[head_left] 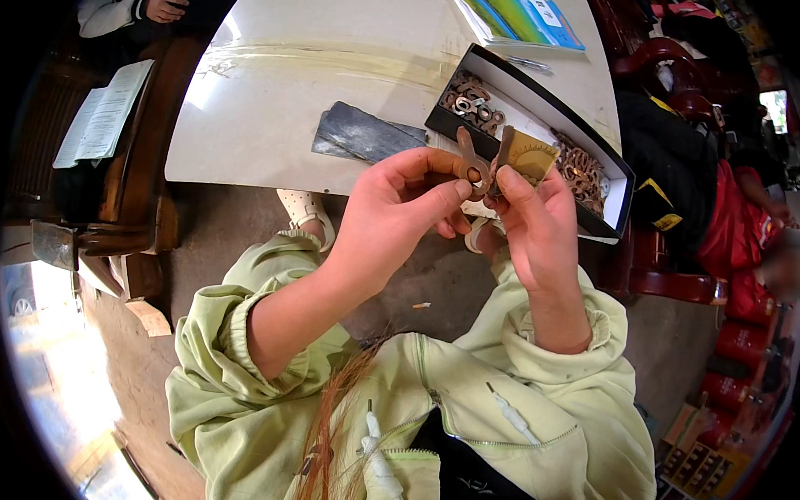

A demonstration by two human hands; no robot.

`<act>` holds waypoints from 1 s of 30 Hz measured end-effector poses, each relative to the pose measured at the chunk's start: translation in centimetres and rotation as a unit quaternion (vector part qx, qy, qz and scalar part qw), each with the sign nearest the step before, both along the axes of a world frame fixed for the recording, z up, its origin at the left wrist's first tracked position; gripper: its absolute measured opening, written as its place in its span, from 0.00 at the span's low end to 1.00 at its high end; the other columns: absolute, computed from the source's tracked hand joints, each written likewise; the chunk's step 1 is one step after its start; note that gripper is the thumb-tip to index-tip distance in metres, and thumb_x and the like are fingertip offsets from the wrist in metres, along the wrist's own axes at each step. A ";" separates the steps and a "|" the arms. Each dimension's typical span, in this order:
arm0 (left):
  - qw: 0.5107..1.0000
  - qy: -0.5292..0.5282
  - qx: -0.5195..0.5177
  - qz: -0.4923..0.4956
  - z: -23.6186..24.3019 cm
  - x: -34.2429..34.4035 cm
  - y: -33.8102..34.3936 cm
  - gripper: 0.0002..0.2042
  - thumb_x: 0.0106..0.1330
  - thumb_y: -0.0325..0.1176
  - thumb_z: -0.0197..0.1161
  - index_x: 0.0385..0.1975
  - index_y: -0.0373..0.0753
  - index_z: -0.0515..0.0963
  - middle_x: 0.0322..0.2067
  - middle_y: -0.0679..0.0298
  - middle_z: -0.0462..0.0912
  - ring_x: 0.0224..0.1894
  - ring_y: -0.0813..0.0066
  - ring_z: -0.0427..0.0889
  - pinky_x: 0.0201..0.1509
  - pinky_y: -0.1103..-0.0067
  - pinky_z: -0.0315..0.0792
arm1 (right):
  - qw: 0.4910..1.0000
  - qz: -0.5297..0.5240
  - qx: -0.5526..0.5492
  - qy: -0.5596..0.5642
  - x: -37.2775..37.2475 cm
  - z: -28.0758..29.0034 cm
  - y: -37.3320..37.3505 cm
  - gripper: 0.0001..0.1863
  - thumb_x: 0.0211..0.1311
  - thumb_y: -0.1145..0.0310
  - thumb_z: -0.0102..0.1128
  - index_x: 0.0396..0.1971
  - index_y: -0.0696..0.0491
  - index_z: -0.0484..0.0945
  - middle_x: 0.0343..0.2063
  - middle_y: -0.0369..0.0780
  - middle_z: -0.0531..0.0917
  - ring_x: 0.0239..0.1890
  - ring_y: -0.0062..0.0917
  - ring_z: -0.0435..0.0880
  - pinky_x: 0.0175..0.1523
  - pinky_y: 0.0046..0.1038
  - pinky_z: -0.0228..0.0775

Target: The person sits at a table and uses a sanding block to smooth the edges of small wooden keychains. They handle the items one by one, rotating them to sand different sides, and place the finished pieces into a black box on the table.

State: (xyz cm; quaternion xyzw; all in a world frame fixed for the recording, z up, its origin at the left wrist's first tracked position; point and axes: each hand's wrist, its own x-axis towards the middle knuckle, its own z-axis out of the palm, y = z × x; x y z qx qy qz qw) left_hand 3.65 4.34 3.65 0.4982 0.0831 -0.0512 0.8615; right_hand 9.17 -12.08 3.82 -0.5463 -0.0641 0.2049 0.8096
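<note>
Over the table's near edge, my left hand (411, 193) pinches a rusty brown metal piece with a ringed end (476, 169) between thumb and fingers. Close beside it, my right hand (542, 215) grips a small yellowish square piece (533, 154) marked with a dark arc of lines. A brown metal strip (506, 148) also sticks up at the right thumb; my fingers hide its lower end. Just beyond both hands, a long black box with a white inside (546, 95) contains loose metal parts (480, 101) at its far end and rusty ones (581, 173) at its near end.
Dark grey, scuffed flat strips (360, 132) lie on the white table (282, 96), left of the box. A colourful booklet (518, 16) and a pen (530, 64) are farther back. Another person's hand (166, 4) shows at far left, above a bench with an open book (105, 112).
</note>
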 end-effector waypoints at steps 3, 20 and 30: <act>1.000 0.000 -0.008 -0.003 0.2 0.0 0.0 0.09 0.65 0.29 0.60 0.41 0.31 0.76 0.33 0.64 0.81 0.29 0.79 0.78 0.34 0.83 0.71 | 0.999 0.015 0.030 0.043 0.0 0.2 -0.2 0.11 0.64 0.70 0.60 0.45 0.54 0.75 0.38 0.33 0.81 0.39 0.16 0.78 0.43 0.21 0.69; 1.000 -0.002 -0.006 -0.010 0.2 0.0 0.0 0.09 0.65 0.28 0.61 0.41 0.32 0.76 0.32 0.64 0.81 0.28 0.79 0.79 0.32 0.83 0.71 | 0.997 0.018 0.049 0.058 0.3 -0.1 -0.5 0.11 0.64 0.69 0.61 0.44 0.52 0.75 0.38 0.33 0.82 0.38 0.15 0.78 0.42 0.21 0.70; 0.999 0.046 0.004 0.009 -0.2 0.2 0.5 0.08 0.65 0.28 0.60 0.42 0.34 0.75 0.34 0.63 0.83 0.27 0.79 0.80 0.31 0.84 0.72 | 1.000 0.004 0.007 0.017 0.2 -0.5 -0.2 0.13 0.62 0.70 0.64 0.45 0.56 0.75 0.39 0.34 0.82 0.39 0.15 0.78 0.44 0.20 0.70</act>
